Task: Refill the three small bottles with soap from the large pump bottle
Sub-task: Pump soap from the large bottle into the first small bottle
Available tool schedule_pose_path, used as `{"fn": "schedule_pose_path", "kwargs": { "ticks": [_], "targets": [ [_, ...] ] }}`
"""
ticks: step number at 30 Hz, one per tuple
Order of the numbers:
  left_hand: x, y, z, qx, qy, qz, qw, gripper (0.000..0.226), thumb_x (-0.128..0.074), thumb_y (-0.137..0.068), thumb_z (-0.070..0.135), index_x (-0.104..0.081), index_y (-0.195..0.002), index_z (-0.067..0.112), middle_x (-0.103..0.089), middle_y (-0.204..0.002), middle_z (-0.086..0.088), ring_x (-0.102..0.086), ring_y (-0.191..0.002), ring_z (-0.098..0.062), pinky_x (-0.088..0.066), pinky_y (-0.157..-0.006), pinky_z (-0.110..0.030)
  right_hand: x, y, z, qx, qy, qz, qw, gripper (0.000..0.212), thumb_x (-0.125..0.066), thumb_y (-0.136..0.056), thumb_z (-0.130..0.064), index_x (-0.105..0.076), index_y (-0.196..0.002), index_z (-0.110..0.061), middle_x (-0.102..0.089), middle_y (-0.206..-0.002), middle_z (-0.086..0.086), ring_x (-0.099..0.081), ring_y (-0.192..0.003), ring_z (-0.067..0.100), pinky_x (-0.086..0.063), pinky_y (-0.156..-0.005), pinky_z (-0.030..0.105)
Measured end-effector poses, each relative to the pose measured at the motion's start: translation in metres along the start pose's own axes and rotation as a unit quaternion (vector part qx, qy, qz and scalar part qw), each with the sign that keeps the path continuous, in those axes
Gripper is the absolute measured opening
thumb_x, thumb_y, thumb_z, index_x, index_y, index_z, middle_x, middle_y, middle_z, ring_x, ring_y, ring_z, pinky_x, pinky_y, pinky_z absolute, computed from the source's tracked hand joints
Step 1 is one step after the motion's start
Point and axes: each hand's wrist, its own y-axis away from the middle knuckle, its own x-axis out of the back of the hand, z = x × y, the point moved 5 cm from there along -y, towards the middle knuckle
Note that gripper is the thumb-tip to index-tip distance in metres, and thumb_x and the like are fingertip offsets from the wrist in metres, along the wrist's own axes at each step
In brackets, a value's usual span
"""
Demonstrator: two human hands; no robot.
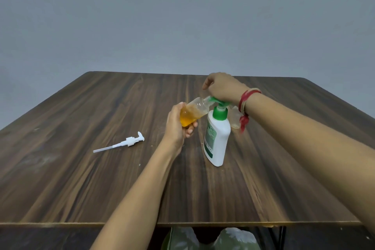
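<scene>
Clasping the tilted small bottle (195, 110) mid-frame is my left grip (178, 126); just upper right, my right grip (222, 87) curls over the pump head (217, 102).

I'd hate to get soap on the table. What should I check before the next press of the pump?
1. Left hand grips small bottle: ok.
2. Small bottle's mouth meets the spout of the green pump: cannot tell, blurred.
3. Right hand on top of green pump: ok.
4. Large bottle upright on table: ok.
5. Room left in small bottle: ok, roughly half full.
6. White pump lies aside on table: ok.
</scene>
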Motion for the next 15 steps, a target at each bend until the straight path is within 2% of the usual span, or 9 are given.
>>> {"fn": "schedule_pose_path", "kwargs": {
  "ticks": [2,5,9,13,15],
  "targets": [
    [0.000,0.000,-0.001,0.001,-0.004,0.002,1.000,0.041,-0.026,-0.100,0.032,-0.054,-0.082,0.009,-0.050,-0.047,-0.002,-0.034,-0.034,-0.008,-0.023,-0.035,-0.017,0.001,-0.002,0.003,-0.004,-0.015,0.018,1.000,0.032,-0.036,-0.084,-0.004,-0.060,-0.093,-0.024,-0.054,-0.107,-0.001,-0.054,-0.089,0.020,-0.048,-0.090,0.041],
    [0.003,-0.001,0.001,-0.003,-0.006,0.022,1.000,0.039,-0.027,-0.099,0.032,-0.053,-0.078,0.012,-0.049,-0.046,-0.003,-0.034,-0.034,-0.008,-0.023,-0.035,-0.017,-0.007,-0.004,0.005,-0.006,-0.038,0.008,0.999,0.037,-0.034,-0.086,-0.003,-0.061,-0.104,-0.020,-0.050,-0.124,0.010,-0.049,-0.078,0.020,-0.042,-0.067,0.029],
    [-0.001,0.000,0.002,-0.013,-0.011,0.008,1.000,0.042,-0.025,-0.100,0.032,-0.054,-0.081,0.008,-0.050,-0.048,-0.003,-0.035,-0.035,-0.008,-0.024,-0.036,-0.017,-0.002,-0.007,0.005,-0.012,-0.032,0.007,0.999,0.035,-0.034,-0.085,-0.005,-0.056,-0.105,-0.023,-0.037,-0.131,0.010,-0.043,-0.063,0.015,-0.043,-0.075,0.035],
    [0.005,-0.002,0.001,-0.017,-0.009,0.026,0.999,0.040,-0.027,-0.099,0.031,-0.053,-0.075,0.012,-0.050,-0.046,-0.003,-0.035,-0.035,-0.008,-0.024,-0.035,-0.017,-0.011,-0.002,0.005,-0.013,-0.047,-0.011,0.999,0.036,-0.033,-0.087,-0.004,-0.062,-0.100,-0.021,-0.051,-0.127,0.011,-0.050,-0.083,0.021,-0.041,-0.070,0.027],
    [0.003,-0.004,-0.001,-0.021,-0.007,0.013,1.000,0.040,-0.026,-0.100,0.031,-0.053,-0.078,0.012,-0.050,-0.047,-0.002,-0.035,-0.035,-0.008,-0.024,-0.035,-0.017,-0.007,-0.002,0.005,-0.013,-0.050,0.000,0.999,0.034,-0.034,-0.087,-0.008,-0.063,-0.099,-0.021,-0.055,-0.122,0.011,-0.054,-0.087,0.024,-0.046,-0.078,0.032]
  ]
}}
